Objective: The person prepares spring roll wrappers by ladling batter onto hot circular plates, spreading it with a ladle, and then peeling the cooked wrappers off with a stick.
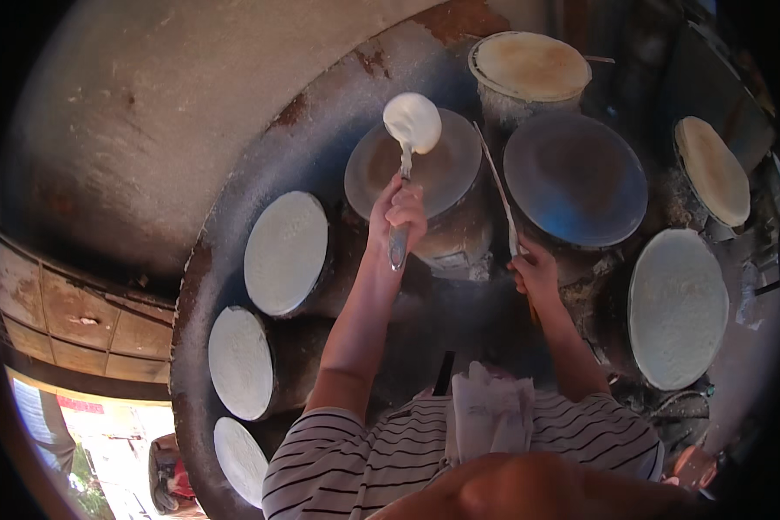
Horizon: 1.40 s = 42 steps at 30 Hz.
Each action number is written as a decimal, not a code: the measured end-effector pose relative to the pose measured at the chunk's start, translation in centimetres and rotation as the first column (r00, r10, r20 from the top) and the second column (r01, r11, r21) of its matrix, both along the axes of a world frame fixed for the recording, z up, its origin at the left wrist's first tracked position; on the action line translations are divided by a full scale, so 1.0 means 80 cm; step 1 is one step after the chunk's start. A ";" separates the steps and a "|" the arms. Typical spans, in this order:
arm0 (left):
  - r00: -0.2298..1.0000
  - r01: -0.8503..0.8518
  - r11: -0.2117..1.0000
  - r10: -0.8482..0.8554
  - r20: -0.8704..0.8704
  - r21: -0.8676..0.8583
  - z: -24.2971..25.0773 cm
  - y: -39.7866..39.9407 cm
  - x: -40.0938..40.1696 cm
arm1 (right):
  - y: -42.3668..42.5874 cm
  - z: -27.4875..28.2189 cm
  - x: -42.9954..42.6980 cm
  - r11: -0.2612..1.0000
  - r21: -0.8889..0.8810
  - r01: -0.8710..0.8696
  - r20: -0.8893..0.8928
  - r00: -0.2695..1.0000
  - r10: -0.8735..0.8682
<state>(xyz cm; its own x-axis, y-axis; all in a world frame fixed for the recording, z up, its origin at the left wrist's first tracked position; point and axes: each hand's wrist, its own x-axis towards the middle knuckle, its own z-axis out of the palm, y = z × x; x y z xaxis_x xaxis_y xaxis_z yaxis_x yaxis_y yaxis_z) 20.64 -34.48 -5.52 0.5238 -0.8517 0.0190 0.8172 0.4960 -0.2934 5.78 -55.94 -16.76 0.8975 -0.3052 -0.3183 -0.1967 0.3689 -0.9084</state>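
My left hand [400, 211] grips the metal handle of a ladle [413, 122], whose bowl is coated or filled with pale batter. The ladle is above a bare round griddle [455, 162]. In my right hand [534, 270] is a long, thin spatula or stick [499, 185] with whitish residue, its tip pointing away from me between two griddles. The second bare griddle [575, 179], dark and round, lies just beyond my right hand. Pale batter sheets cover griddles at the left [287, 253] and right [679, 309].
Browned flatbreads lie on the far griddle [533, 66] and the far right one [713, 171]. More batter-covered griddles curve along the left, one midway [241, 363] and one nearer [241, 461]. A stained wall [136, 117] rises behind them.
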 end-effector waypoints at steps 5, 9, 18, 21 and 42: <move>0.994 -0.084 0.856 0.039 0.098 0.510 -0.038 -0.042 0.079 | 0.026 -0.078 0.118 0.983 0.028 0.179 0.077 0.980 -0.181; 0.894 -0.310 0.303 -0.229 0.385 0.901 -0.042 -0.058 0.091 | 0.053 -0.095 0.141 0.961 0.070 0.267 0.062 0.960 -0.272; 0.144 -0.989 -0.145 -0.975 0.168 0.008 -0.101 -0.013 0.237 | 0.083 -0.040 0.222 0.518 -0.750 0.411 0.333 0.912 -0.241; 0.116 -0.983 -0.135 -0.982 0.149 -0.123 -0.124 0.016 0.268 | 0.067 -0.021 0.198 0.366 -0.919 0.150 0.118 0.987 -0.108; 0.240 -0.970 -0.242 -0.958 0.155 0.004 -0.145 0.139 0.306 | 0.066 -0.035 0.248 0.250 -0.948 0.195 0.194 0.981 -0.028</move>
<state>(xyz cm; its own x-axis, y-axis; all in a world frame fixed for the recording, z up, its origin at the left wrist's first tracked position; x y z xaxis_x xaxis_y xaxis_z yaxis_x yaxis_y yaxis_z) 45.09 -23.34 -17.16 0.9525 -0.2988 0.0590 -0.2954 -0.8590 0.4181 25.63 -50.66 -19.59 0.8277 -0.4094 0.3837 -0.1011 -0.7814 -0.6157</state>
